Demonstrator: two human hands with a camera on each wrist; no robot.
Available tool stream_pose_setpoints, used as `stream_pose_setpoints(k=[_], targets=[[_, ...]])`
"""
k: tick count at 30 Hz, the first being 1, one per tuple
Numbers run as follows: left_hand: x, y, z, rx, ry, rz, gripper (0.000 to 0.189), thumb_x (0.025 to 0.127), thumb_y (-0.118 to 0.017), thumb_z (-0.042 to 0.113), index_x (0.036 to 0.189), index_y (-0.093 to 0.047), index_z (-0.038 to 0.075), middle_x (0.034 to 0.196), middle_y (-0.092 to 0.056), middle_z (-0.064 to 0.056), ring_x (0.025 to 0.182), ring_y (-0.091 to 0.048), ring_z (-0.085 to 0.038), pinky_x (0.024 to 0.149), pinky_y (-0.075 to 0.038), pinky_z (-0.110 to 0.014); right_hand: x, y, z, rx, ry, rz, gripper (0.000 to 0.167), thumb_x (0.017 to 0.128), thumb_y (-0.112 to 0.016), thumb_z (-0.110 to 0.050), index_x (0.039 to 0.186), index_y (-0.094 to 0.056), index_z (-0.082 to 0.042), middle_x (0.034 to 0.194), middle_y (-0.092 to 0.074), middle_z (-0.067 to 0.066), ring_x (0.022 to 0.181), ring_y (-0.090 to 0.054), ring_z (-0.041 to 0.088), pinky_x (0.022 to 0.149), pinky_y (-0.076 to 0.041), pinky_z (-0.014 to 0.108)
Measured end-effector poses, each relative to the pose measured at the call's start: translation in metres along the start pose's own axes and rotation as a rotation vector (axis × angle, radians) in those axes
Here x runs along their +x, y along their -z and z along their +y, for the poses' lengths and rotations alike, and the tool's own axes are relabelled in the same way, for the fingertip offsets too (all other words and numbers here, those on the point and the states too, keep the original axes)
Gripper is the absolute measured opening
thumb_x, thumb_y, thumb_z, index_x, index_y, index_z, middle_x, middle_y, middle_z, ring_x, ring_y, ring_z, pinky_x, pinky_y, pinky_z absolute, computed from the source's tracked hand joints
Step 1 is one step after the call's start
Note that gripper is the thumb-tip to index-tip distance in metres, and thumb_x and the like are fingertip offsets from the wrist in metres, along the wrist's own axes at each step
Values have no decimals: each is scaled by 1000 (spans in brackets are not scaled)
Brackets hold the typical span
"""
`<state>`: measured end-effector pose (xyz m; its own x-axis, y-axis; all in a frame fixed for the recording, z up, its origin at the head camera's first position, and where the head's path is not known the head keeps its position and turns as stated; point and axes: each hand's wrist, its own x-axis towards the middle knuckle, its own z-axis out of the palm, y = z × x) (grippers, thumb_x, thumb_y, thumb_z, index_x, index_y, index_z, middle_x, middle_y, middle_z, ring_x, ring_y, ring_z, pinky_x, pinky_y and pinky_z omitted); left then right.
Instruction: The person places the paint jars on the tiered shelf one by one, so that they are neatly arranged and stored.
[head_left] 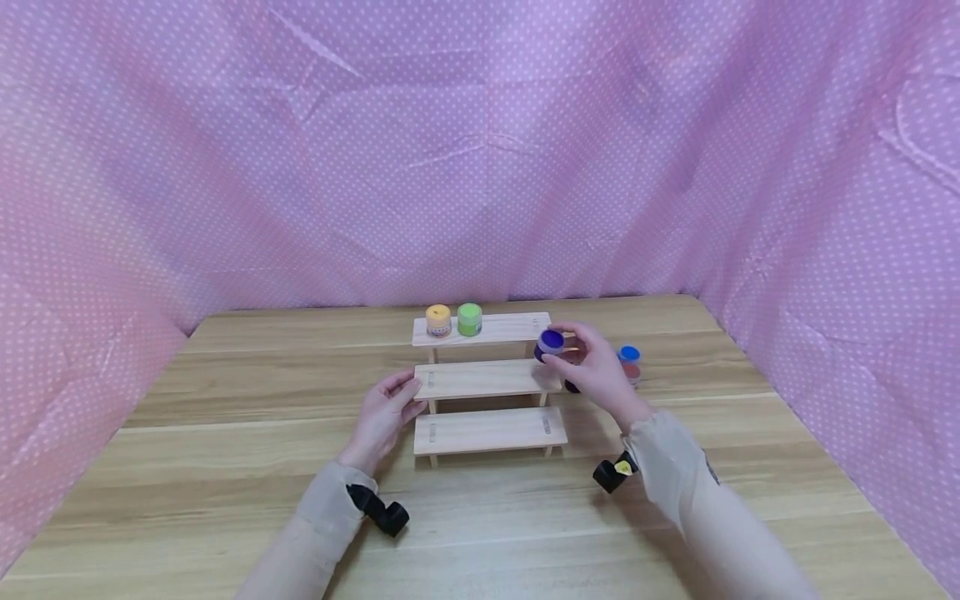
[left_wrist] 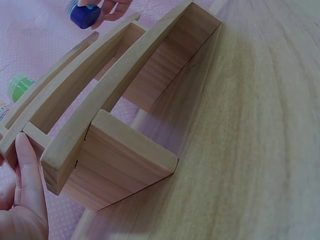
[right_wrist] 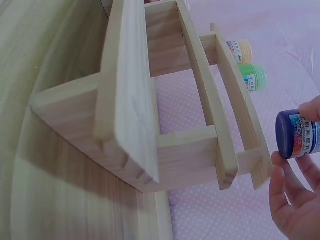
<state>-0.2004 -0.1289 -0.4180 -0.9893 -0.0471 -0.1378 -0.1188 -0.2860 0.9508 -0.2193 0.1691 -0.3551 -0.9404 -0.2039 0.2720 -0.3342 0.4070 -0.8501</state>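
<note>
A small dark blue-purple paint jar (head_left: 550, 343) with a printed label is pinched between the thumb and fingers of my right hand (head_left: 596, 371). It is held up by the right end of the stand's upper tiers, apart from the wood in the right wrist view. My left hand (head_left: 384, 417) grips the left end of the middle shelf (head_left: 480, 380) of a three-tier wooden stand. One finger (left_wrist: 31, 172) reaches under that shelf, beside its support. On the top shelf (head_left: 510, 328), toward its left, stand a yellow-orange jar (head_left: 438, 321) and a green jar (head_left: 469, 319).
Right of the stand, behind my right hand, a blue-topped jar (head_left: 629, 355) and a reddish jar (head_left: 632, 374) stand on the wooden table (head_left: 225, 433). A dark jar (head_left: 572, 387) is partly hidden there. Pink dotted cloth (head_left: 480, 167) surrounds the back and sides.
</note>
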Motion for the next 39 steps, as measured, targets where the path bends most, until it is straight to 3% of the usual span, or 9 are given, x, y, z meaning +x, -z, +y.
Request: stream_pose_setpoints(k=[5, 14, 29, 39], targets=[[0, -1, 2, 11, 13, 1, 39, 96, -47, -1, 132, -38, -14, 87, -56, 7, 75, -56, -1, 70, -55, -15, 10, -5, -6, 7, -13, -8, 44, 86, -69, -8, 127, -53, -4, 120, -58, 17, 103, -60, 29, 91, -53, 38], [-1, -2, 2, 3, 10, 1, 40, 96, -48, -1, 132, -39, -14, 89, -58, 6, 75, -58, -2, 68, -55, -15, 31, -16, -20, 32, 17, 13, 42, 85, -69, -8, 124, -55, -3, 119, -58, 16, 107, -58, 30, 93, -51, 43], [1, -2, -1, -9, 6, 2, 37, 96, -47, -2, 130, -40, -14, 83, -55, 7, 71, -56, -1, 66, -54, -14, 59, -34, -25, -9, -52, -22, 42, 85, -70, -11, 124, -55, -5, 119, -59, 16, 103, -61, 31, 89, -54, 38], [1, -2, 0, -6, 3, 0, 37, 97, -48, -1, 130, -40, -13, 83, -55, 8, 72, -55, -1, 67, -54, -14, 63, -43, -22, -10, -63, -6, 38, 86, -70, -12, 121, -57, -8, 112, -62, 11, 98, -59, 25, 87, -52, 34]])
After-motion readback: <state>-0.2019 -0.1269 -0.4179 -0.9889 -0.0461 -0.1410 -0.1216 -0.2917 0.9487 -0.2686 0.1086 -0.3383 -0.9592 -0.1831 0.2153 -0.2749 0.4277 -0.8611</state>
